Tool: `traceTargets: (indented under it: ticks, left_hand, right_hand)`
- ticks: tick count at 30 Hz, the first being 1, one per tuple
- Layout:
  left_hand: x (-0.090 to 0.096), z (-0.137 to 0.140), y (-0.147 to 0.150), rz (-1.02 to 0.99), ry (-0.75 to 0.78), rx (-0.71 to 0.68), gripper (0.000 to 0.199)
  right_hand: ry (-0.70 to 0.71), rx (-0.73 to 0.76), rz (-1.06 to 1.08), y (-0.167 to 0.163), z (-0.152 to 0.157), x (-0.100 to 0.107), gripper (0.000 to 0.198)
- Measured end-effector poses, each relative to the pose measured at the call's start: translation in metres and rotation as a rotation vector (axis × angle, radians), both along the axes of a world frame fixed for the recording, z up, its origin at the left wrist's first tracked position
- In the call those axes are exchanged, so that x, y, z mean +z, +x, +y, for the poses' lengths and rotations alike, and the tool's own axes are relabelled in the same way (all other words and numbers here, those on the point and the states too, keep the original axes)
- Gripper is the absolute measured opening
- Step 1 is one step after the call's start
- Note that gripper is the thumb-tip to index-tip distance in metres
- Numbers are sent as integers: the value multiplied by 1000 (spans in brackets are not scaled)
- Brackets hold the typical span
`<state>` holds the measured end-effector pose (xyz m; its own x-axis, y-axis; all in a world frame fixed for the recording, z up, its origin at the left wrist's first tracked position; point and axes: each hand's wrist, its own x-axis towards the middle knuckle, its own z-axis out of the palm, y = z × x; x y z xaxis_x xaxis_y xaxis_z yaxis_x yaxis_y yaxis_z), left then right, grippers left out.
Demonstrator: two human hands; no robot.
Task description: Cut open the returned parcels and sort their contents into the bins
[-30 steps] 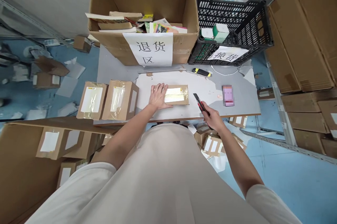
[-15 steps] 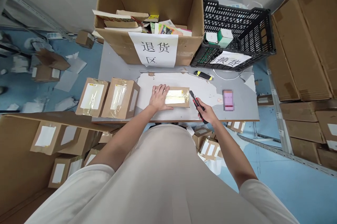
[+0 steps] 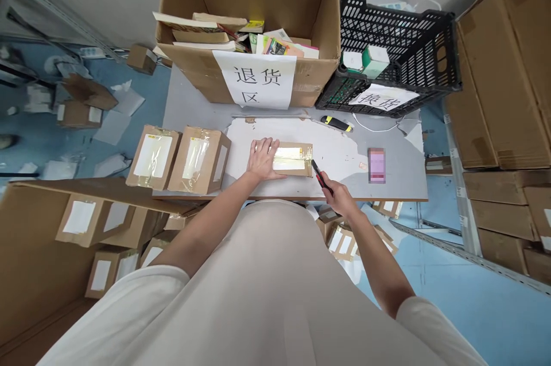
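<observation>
A small taped cardboard box [image 3: 293, 159] with a white label lies on the worktable [image 3: 387, 188]. Spread over its left end, with fingers apart, is my left hand [image 3: 262, 159], pressing it from above. My right hand [image 3: 340, 199] is closed around a black and red utility knife [image 3: 321, 175]. The knife points up and left, its tip at the box's right end; whether the blade touches the tape I cannot tell. To the left, two larger taped boxes stand side by side, one box [image 3: 154, 160] outermost and the other box [image 3: 196, 162] closer to my left hand.
Behind stands a big carton [image 3: 193, 79] of books with a paper sign. Beside it, a black plastic crate [image 3: 430, 62] holds small green-white boxes. A yellow-black cutter [image 3: 336, 123] and a pink phone-like object [image 3: 377, 166] lie on the table. More boxes fill a large carton [image 3: 30, 240] at left.
My right hand has moved the utility knife slightly toward me, its tip now lower along the box's right end. My left hand stays on the box. The view has shifted a little.
</observation>
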<state>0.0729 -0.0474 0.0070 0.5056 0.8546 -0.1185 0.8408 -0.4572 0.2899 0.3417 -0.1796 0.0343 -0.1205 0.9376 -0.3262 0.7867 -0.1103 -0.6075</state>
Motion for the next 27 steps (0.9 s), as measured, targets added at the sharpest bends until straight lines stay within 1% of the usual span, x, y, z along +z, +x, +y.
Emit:
traceTargets:
  ticks: [3,4,5,7,9,10,11,13,15,17,18,21,23,25,27]
  left_hand:
    - [-2,-1,1,-24,17,-8,115]
    - [-3,-2,3,-29,22,7,115]
    - [-3,-2,5,-26,27,52,115]
    - [-1,-4,11,-4,33,226,115]
    - [3,-5,16,14,33,410,113]
    - [5,-7,16,14,25,462,109]
    - [8,-8,14,8,11,481,103]
    - [11,-14,6,-21,-29,450,80]
    - [12,-24,-5,-74,-79,372,59]
    - [8,-38,-16,-156,-125,316,51]
    - [5,-46,-20,-202,-145,308,50]
    - [-4,-64,-26,-317,-194,345,50]
    - [-6,-67,-26,-352,-208,358,52]
    - [-5,-58,-24,-351,-175,360,63]
    - [-2,-36,-19,-332,-115,335,77]
  right_hand:
    - [-11,-67,18,-5,-19,-2,58]
    - [-17,-115,41,-7,-24,-4,58]
    - [-18,-188,71,-8,-27,-5,58]
    - [-2,-379,148,-9,-24,-9,62]
    - [24,-557,261,-14,-8,-13,74]
    - [32,-613,332,-18,3,-14,80]
    - [27,-636,412,-23,16,-15,84]
    - [1,-629,565,-39,41,-17,79]
    - [-26,-591,669,-57,59,-20,68]
    - [-32,-563,720,-72,67,-23,63]
    - [-26,-560,737,-77,68,-24,61]
    - [-1,-575,771,-84,65,-27,57]
    - [8,-600,774,-83,60,-26,54]
    - [11,-631,770,-80,53,-23,50]
    - [-5,-686,799,-77,40,-21,46]
